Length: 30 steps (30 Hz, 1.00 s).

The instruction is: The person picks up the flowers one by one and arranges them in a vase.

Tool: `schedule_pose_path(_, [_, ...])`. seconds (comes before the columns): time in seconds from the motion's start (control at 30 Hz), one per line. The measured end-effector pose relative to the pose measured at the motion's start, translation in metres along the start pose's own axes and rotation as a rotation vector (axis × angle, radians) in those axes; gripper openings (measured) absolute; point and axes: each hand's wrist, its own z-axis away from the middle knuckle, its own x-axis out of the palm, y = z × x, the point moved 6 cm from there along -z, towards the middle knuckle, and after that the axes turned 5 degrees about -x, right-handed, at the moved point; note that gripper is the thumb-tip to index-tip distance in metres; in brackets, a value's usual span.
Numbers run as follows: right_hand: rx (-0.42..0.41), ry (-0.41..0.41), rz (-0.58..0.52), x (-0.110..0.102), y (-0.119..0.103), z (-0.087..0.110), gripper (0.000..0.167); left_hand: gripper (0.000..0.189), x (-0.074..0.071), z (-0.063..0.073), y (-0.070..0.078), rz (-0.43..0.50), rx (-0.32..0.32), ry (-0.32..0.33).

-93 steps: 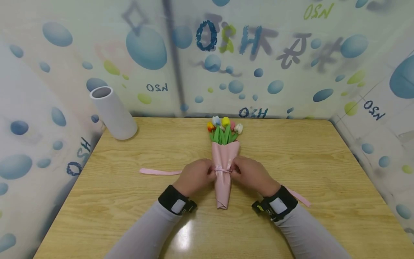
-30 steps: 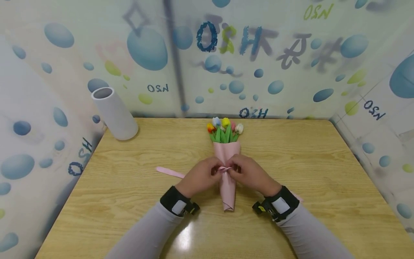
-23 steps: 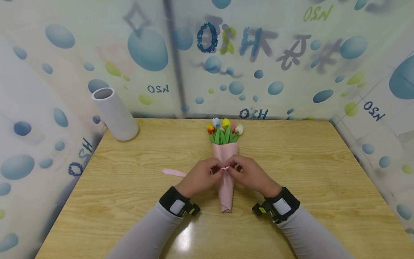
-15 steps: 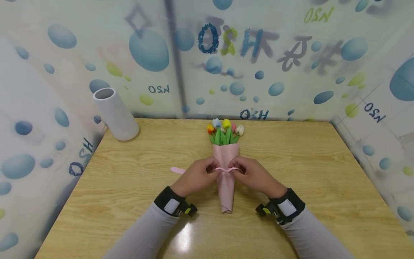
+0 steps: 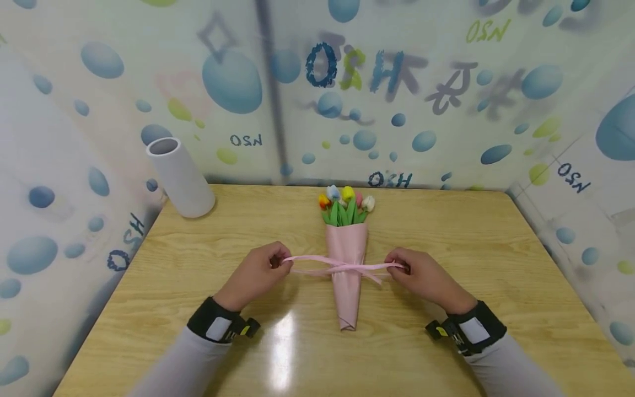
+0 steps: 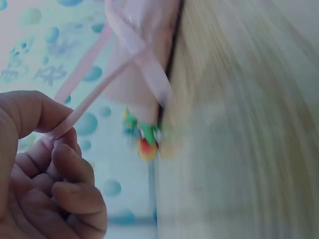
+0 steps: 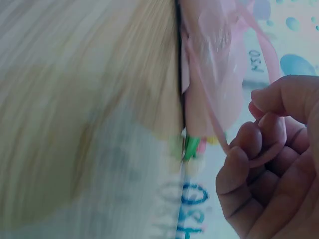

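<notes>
Vase, white and cylindrical, stands at ten o'clock on the wood-grain table; its mouth shows a shaded inner wall, while its bottom is out of sight. At nine o'clock from the bouquet, the left hand pinches one strand of the pink ribbon between thumb and forefinger, other fingers curled.

The bouquet lies in mid-table: a glossy pale-pink wrapper, narrowing toward six o'clock, holds tulips whose heads point to twelve, orange-red, light blue, yellow, pink and white in turn, among green leaves. Their stems are hidden inside.

Narrow and flat, the ribbon crosses over the wrapper's upper side, with a loose end toward four o'clock; whether it is knotted cannot be told.

At three o'clock, the right hand grips another strand in curled fingers, a length of it running across them; just where the thumb presses is unclear. Motion blur smears the tabletop in both wrist views, and the head view's bottom edge crops both grey sleeves.
</notes>
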Motion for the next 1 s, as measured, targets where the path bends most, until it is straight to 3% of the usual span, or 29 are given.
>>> schedule_pose_path(0.43, [0.063,0.031,0.198,-0.034,0.052,0.036,0.017,0.005,-0.051,0.04,-0.06,-0.209,-0.174,0.095])
schedule_pose_path(0.6, [0.106,0.049,0.251,-0.048,0.068,0.052,0.01,0.018,-0.065,0.052,-0.076,-0.235,-0.279,0.102])
schedule_pose_path(0.77, [0.135,0.055,0.286,-0.058,0.079,0.061,0.016,0.032,-0.075,0.058,-0.087,-0.255,-0.35,0.109])
schedule_pose_path(0.9, [0.165,0.049,0.308,-0.064,0.084,0.063,0.033,0.05,-0.079,0.058,-0.089,-0.295,-0.34,0.132])
schedule_pose_path(1.0, [0.191,0.075,0.314,-0.068,0.083,0.063,0.044,0.058,-0.082,0.056,-0.082,-0.346,-0.287,0.185])
